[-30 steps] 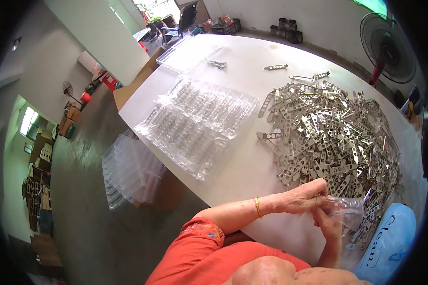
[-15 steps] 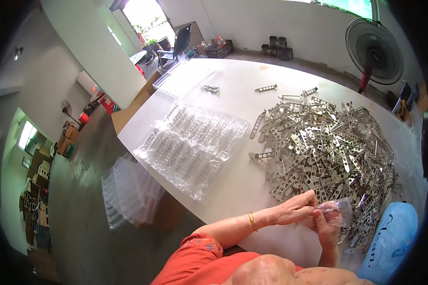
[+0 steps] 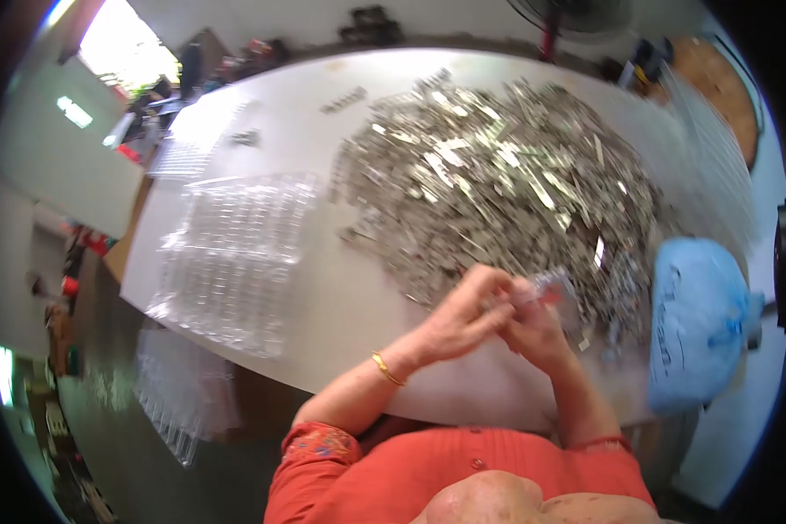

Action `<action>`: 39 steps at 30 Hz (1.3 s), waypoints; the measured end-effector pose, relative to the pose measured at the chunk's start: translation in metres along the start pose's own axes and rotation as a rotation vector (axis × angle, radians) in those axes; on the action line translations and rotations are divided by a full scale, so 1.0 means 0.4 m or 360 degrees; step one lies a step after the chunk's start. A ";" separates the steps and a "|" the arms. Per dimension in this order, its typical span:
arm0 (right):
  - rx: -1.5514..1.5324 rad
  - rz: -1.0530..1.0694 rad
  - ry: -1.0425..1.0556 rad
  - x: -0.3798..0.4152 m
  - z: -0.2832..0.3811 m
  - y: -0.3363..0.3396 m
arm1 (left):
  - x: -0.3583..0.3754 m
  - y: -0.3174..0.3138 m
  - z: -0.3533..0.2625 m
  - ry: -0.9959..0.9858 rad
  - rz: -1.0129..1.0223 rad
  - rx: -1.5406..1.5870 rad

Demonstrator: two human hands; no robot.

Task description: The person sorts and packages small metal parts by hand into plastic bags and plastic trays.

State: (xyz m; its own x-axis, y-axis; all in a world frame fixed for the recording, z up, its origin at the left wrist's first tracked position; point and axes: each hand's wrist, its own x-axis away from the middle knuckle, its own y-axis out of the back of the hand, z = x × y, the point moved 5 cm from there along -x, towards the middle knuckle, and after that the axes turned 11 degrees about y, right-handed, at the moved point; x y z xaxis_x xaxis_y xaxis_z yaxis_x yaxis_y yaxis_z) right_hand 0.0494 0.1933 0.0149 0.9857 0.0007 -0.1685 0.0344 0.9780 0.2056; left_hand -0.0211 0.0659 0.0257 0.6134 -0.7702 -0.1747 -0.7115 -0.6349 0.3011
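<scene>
My left hand (image 3: 472, 314), with a gold bracelet on its wrist, has its fingers closed in a pinch against my right hand; what it grips is too blurred to tell. A small clear plastic bag (image 3: 552, 286) is held in the closed fingers of my right hand (image 3: 537, 330). Both hands are over the near edge of a big heap of flat metal strips with holes (image 3: 498, 183). Clear plastic trays with rows of slots (image 3: 236, 253) lie on the white table (image 3: 349, 323), left of the heap.
A stuffed blue plastic bag (image 3: 699, 323) stands at the right. Another clear tray (image 3: 196, 131) lies at the far left, near a few loose parts (image 3: 245, 138). More clear trays (image 3: 188, 384) are stacked below the table's left edge. A fan (image 3: 576, 13) stands beyond the table.
The view has swung down and to the right, so the table and heap appear further left and more of the blue bag shows. My hands remain together at the small clear bag.
</scene>
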 end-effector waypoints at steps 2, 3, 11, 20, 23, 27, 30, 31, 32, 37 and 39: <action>0.0027 -0.0037 0.0198 -0.001 -0.008 -0.013 | -0.001 -0.004 -0.004 0.0148 0.0048 0.0112; -0.0157 -0.0093 0.0219 0.003 -0.032 -0.017 | -0.006 -0.004 0.001 0.0111 0.0066 0.0128; -0.0277 0.0004 -0.0042 -0.011 0.014 0.025 | 0.009 0.008 0.036 0.0642 -0.0069 0.0679; -0.0571 -0.0254 -0.0143 -0.003 -0.001 0.027 | 0.005 0.012 0.019 0.0579 -0.0112 0.0550; -0.0641 -0.0237 -0.0097 -0.005 -0.009 0.016 | 0.006 0.012 0.018 0.0661 -0.0070 0.0584; -0.0577 -0.0245 0.0080 -0.007 0.009 0.020 | 0.003 0.008 0.013 0.0627 -0.0097 0.0565; -0.0428 -0.0245 0.0148 -0.008 0.026 0.035 | 0.004 0.014 0.020 0.0589 -0.0105 0.0371; -0.0574 -0.0271 0.0058 -0.009 0.027 0.044 | 0.004 0.014 0.017 0.0515 -0.0105 0.0306; -0.0721 -0.0295 -0.0035 -0.006 0.026 0.050 | 0.004 0.012 0.018 0.0444 -0.0105 0.0240; -0.0549 -0.0322 0.0128 -0.009 0.000 0.051 | 0.000 0.009 0.030 0.0406 -0.0030 0.0284; -0.0569 -0.0377 0.0188 -0.013 -0.001 0.060 | 0.003 0.009 0.046 0.0534 0.0099 0.0534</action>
State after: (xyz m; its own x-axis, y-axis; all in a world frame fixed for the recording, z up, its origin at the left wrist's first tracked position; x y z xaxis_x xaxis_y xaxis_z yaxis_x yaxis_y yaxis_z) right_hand 0.0450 0.2168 0.0204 0.9311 -0.2286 -0.2843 0.1774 0.9647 -0.1947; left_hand -0.0291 0.0614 0.0095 0.6039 -0.7803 0.1629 -0.7877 -0.6154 -0.0277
